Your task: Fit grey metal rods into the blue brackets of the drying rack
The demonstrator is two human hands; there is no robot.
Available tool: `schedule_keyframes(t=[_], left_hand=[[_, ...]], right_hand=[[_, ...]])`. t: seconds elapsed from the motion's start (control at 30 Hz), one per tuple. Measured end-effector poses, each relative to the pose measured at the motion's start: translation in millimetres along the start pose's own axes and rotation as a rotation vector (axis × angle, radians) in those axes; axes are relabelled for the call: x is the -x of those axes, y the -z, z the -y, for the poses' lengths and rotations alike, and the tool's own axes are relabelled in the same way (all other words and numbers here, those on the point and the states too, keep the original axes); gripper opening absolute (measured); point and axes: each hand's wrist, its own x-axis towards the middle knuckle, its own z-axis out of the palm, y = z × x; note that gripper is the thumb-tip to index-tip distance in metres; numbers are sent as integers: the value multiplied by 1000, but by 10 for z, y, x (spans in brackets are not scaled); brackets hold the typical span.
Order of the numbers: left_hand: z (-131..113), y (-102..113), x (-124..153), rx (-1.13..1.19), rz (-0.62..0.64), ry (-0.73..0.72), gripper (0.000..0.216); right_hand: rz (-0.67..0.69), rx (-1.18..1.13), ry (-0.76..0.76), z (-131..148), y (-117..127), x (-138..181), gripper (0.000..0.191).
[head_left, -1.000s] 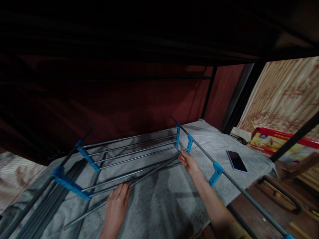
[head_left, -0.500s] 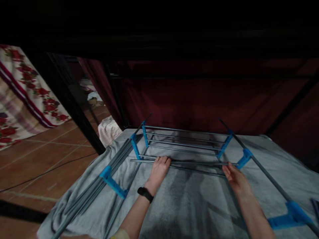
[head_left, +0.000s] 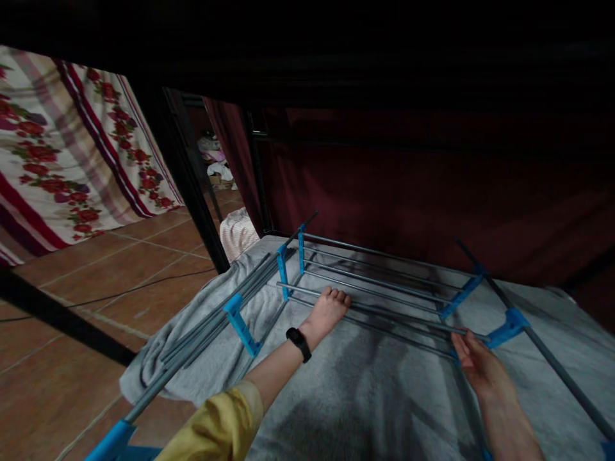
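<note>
A loose grey tube (head_left: 298, 289) lies across the frame in front of me. My left hand (head_left: 330, 312), with a black band on the wrist, is closed over it left of its middle. Near the tube's right end, my right hand (head_left: 478, 362) has its fingers on it, beside a blue plastic bracket (head_left: 509, 326). The rack frame has long grey side rails (head_left: 567, 371) and several crosswise tubes (head_left: 379, 276) at the far end. More blue brackets (head_left: 241, 325) sit along its left side. My left palm and the tube inside it are hidden.
Several loose grey tubes (head_left: 211, 323) lie bundled by the left rail. Everything rests on a grey blanket (head_left: 365, 397) under a dark bed frame (head_left: 187, 173). A maroon curtain (head_left: 384, 186) hangs behind. Left are a tiled floor (head_left: 158, 256), a cable (head_left: 144, 283) and a floral cloth (head_left: 91, 147).
The view has swung left, so the rack sits further right in it. Both hands remain on the tube, whose left end now sits nearer the left bracket.
</note>
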Motion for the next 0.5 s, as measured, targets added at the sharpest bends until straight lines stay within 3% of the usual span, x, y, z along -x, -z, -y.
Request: schedule_keyframes(t=[0.23, 0.5], left_hand=[[-1, 101, -69, -69, 29, -11, 22], [-23, 15, -45, -83, 45, 6, 22]], right_hand=[[-13, -47, -27, 4, -17, -28, 15], [-35, -99, -60, 34, -65, 46, 17]])
